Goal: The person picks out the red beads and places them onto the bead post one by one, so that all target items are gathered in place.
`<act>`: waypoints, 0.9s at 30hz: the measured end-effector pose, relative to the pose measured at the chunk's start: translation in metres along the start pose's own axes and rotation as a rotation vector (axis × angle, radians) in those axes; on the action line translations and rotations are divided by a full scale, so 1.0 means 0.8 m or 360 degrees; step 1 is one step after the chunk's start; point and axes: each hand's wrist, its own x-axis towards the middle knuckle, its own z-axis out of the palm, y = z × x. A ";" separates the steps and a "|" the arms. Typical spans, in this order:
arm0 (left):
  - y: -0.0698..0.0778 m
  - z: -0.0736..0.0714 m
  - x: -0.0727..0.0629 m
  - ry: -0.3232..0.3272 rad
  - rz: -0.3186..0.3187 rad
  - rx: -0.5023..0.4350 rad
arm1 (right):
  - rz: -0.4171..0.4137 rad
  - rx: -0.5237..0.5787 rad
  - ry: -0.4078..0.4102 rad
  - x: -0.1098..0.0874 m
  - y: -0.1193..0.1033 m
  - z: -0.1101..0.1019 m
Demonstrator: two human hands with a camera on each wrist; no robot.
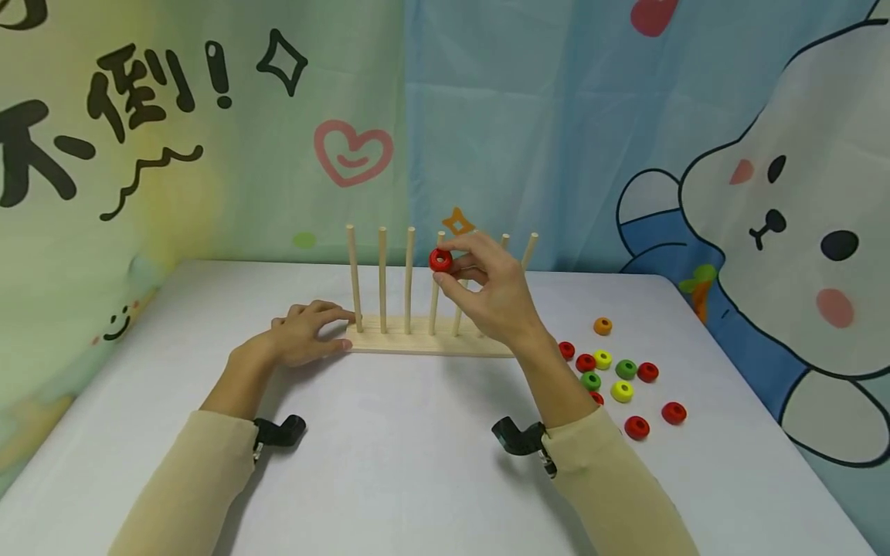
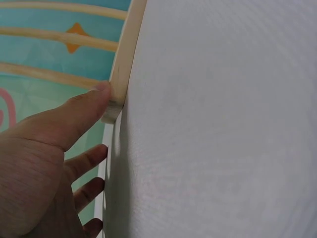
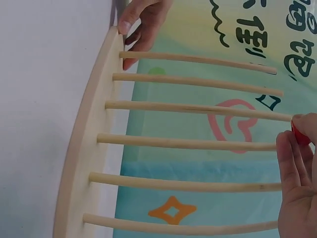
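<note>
A wooden peg rack (image 1: 424,344) with several upright pegs (image 1: 382,279) stands on the table. At its left end is my left hand (image 1: 306,333), thumb on the front edge and index finger toward the back corner. In the left wrist view, its thumb (image 2: 81,114) presses the rack's end and the other fingers spread behind. My right hand (image 1: 490,287) pinches a red bead (image 1: 440,259) between thumb and fingertips, its hole facing the head camera. That bead overlaps a middle peg near its top in the head view. The pegs carry no beads.
Loose beads in red, green, yellow and orange lie on the white table (image 1: 389,455) right of the right forearm, among them an orange bead (image 1: 602,326) and a green bead (image 1: 626,369). The forearm partly covers some. A printed curtain (image 1: 487,116) hangs behind the table.
</note>
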 end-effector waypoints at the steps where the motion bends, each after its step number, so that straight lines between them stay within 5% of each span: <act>1: 0.000 -0.001 0.000 0.0001 0.0004 0.0004 | -0.0011 -0.0001 0.0010 0.002 -0.001 0.000; 27: 0.001 0.000 -0.001 -0.0002 -0.0007 0.0051 | 0.0028 -0.0077 0.0224 0.018 -0.002 0.006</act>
